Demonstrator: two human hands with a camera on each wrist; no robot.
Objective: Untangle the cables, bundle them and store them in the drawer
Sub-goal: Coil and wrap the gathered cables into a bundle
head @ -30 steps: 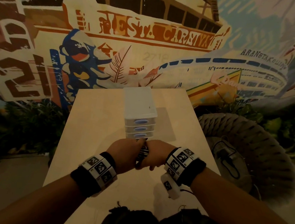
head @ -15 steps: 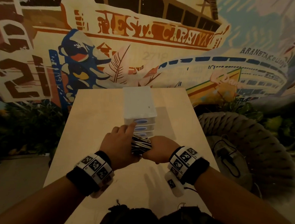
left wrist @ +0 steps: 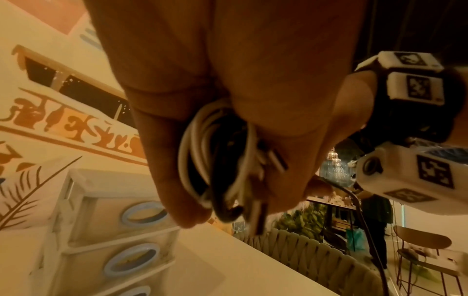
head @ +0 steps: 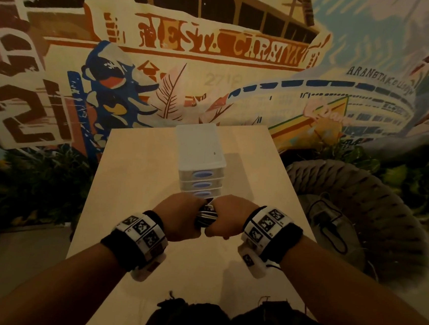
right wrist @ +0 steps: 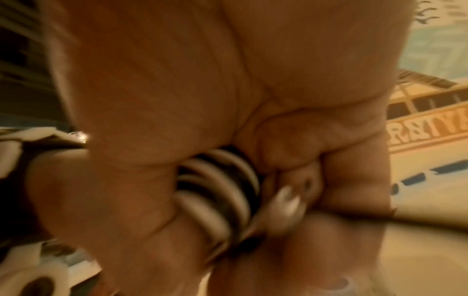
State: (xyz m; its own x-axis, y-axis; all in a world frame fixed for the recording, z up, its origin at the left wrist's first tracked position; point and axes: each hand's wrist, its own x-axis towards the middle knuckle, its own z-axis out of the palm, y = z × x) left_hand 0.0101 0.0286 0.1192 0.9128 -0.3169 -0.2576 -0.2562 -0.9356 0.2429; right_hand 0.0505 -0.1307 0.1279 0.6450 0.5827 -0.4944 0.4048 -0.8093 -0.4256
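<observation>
A coiled bundle of white and black cables [head: 206, 215] is held between both hands just above the table, in front of the drawer unit. My left hand [head: 182, 217] grips the bundle's left side; the left wrist view shows the cable loops [left wrist: 217, 160] and their plugs inside its curled fingers. My right hand [head: 229, 218] grips the right side, its fingers wrapped round the striped coil [right wrist: 217, 192]. The small white drawer unit [head: 201, 158] stands on the table with three blue-handled drawers, all pushed in.
The light wooden table [head: 135, 171] runs away from me to a painted mural wall. A woven rope chair [head: 373, 213] with a dark cable on its seat stands to the right. Plants line the floor on both sides.
My left hand, raised and loosened half a second ago, has come back down and closed on the bundle again. Both fists now sit side by side as one second ago.
</observation>
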